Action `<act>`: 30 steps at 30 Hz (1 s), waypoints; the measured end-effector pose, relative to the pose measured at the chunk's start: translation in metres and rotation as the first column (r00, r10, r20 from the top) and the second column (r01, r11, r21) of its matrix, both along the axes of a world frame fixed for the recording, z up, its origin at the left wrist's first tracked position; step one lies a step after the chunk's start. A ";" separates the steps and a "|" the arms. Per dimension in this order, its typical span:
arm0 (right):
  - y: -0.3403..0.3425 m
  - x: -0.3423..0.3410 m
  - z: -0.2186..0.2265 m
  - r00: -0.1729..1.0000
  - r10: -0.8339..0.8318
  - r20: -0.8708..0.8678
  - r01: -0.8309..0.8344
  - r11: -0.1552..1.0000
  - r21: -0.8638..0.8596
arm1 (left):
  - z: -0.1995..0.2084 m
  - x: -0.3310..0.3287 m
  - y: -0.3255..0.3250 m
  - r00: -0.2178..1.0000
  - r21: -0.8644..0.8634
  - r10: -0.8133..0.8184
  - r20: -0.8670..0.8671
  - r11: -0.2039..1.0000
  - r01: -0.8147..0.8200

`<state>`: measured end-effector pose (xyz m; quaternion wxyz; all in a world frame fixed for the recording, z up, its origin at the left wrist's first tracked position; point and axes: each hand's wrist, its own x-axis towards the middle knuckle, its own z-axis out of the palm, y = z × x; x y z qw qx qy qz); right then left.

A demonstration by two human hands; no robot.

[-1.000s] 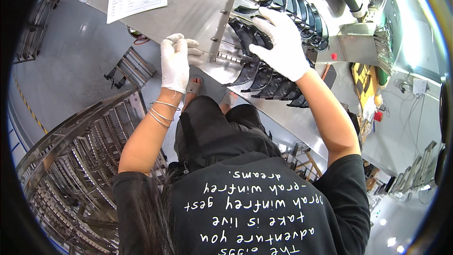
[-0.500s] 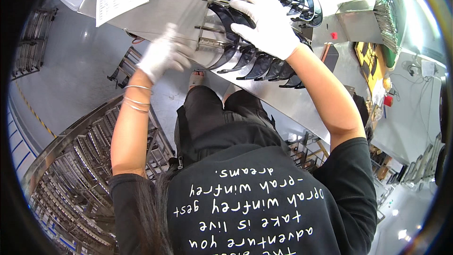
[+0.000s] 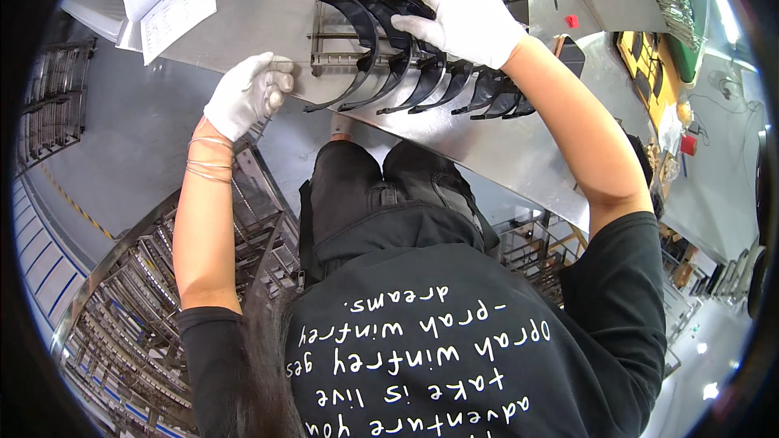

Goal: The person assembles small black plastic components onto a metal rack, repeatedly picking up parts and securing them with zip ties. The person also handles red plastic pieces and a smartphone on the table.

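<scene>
My left hand, in a white glove, hangs beside the table edge with its fingers curled in; nothing shows in it. My right hand, also gloved in white, lies over a metal rack that carries a row of glossy black curved strips. Its thumb and forefinger are stretched out and apart, touching or just above the strips; the other fingers are partly hidden. The nearest-left curved black strip bows out past the rack toward me. Whether the right hand grips any strip does not show.
The rack stands on a metal table. Papers lie at its far left. A metal box, a small red piece and a yellow board are on the right. More racks fill the floor at lower left.
My left hand has moved left and slightly down, its fingers drawing in. My right hand stays over the strips. The view has shifted, so the table and rack sit higher and further left.
</scene>
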<state>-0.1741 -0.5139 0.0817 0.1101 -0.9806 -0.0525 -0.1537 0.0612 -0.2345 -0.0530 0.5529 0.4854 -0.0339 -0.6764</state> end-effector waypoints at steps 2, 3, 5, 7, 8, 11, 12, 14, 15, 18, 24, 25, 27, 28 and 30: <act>-0.007 -0.004 -0.002 1.000 0.013 0.017 -0.013 1.000 0.010 | 0.016 -0.006 0.001 0.995 0.037 0.023 -0.098 0.999 -0.020; -0.006 -0.003 -0.003 1.000 0.016 0.012 -0.017 0.999 0.036 | 0.026 -0.018 -0.003 0.993 0.060 0.105 -0.062 0.993 -0.101; -0.003 0.000 -0.004 0.999 0.018 0.028 -0.019 0.999 0.033 | 0.013 -0.030 -0.010 0.988 0.089 -0.044 0.149 0.996 0.031; -0.004 -0.002 -0.004 1.000 0.003 0.024 -0.004 1.000 0.031 | 0.011 -0.044 -0.023 0.959 0.108 -0.128 0.254 0.989 0.103; -0.006 -0.005 -0.001 1.000 -0.017 -0.025 0.017 1.000 0.022 | 0.018 -0.044 -0.021 0.954 0.168 -0.181 0.241 0.975 0.143; -0.023 -0.028 0.014 0.997 -0.068 -0.020 0.065 0.987 -0.150 | 0.024 -0.018 -0.003 0.978 0.161 0.036 -0.204 0.987 -0.002; -0.030 -0.041 0.005 0.991 -0.129 0.033 0.132 0.980 -0.149 | 0.004 -0.009 0.002 0.984 0.128 0.112 -0.136 0.987 -0.094; -0.035 -0.046 -0.006 0.980 -0.192 -0.048 0.193 0.981 0.010 | -0.016 -0.010 -0.001 0.892 0.222 0.122 0.434 0.945 -0.238; -0.036 -0.049 -0.009 0.976 -0.207 -0.061 0.210 0.977 0.031 | -0.005 -0.037 -0.018 0.922 0.193 0.071 0.382 0.969 -0.155; -0.045 -0.056 -0.002 0.970 -0.235 -0.067 0.237 0.971 0.017 | 0.029 -0.063 -0.029 0.969 0.141 0.055 0.240 0.986 -0.091; -0.077 -0.083 -0.045 0.942 -0.330 0.064 0.332 0.943 -0.016 | 0.029 -0.071 -0.041 0.772 0.231 0.002 0.636 0.954 -0.192; -0.077 -0.079 -0.044 0.941 -0.338 0.029 0.339 0.940 -0.036 | 0.021 -0.073 -0.043 0.803 0.179 0.072 0.591 0.960 -0.217; -0.079 -0.086 -0.042 0.937 -0.348 0.028 0.346 0.937 0.054 | 0.025 -0.068 -0.035 0.701 0.196 -0.068 0.710 0.975 -0.104; -0.083 -0.092 -0.045 0.931 -0.358 0.072 0.354 0.933 0.064 | 0.035 -0.071 -0.031 0.630 0.212 -0.135 0.765 0.976 -0.049; -0.084 -0.105 -0.041 0.885 -0.453 0.109 0.444 0.891 0.098 | 0.051 -0.081 -0.017 0.101 0.275 -0.283 0.954 0.957 0.090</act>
